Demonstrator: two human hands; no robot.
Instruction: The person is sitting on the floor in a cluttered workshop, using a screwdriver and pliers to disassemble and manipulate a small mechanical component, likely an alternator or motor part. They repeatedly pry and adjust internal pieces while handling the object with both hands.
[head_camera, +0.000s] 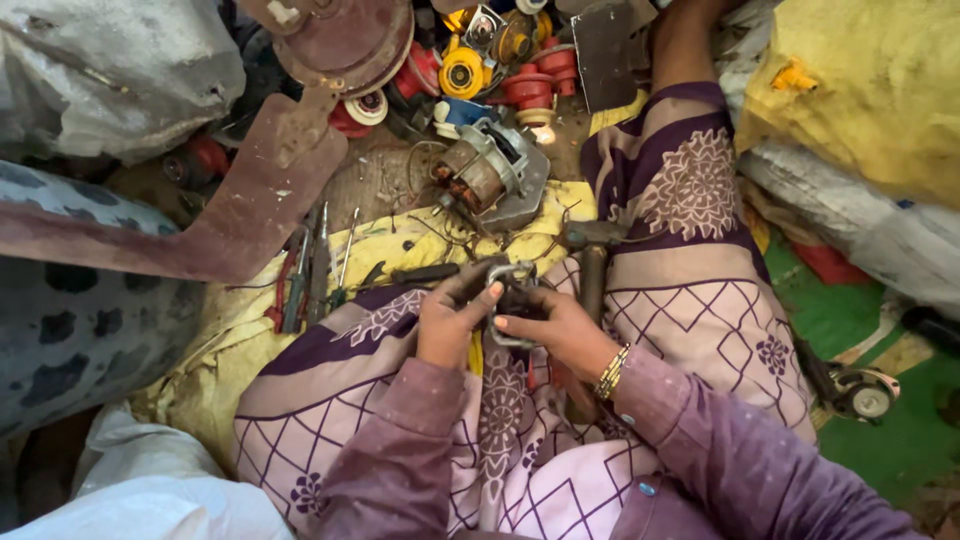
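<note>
Two hands: both meet on one small dark metal part held over the lap.
Far left: rusty fan blade on the floor.
Tools: screwdrivers lying on yellow cloth, near the left hand.
Left hand: closed on the part, thumb pressing its top.
Right hand: gripping the part's lower side.
Step, as judged: working the part apart or freeing a piece.
Next move: likely needs firm bracing and a tool.
Behind: stripped motor; hammer right.

Dull grey metal bracket, rusty rough metal plate, matt patterned purple cloth, glossy yellow plastic wheel
</note>
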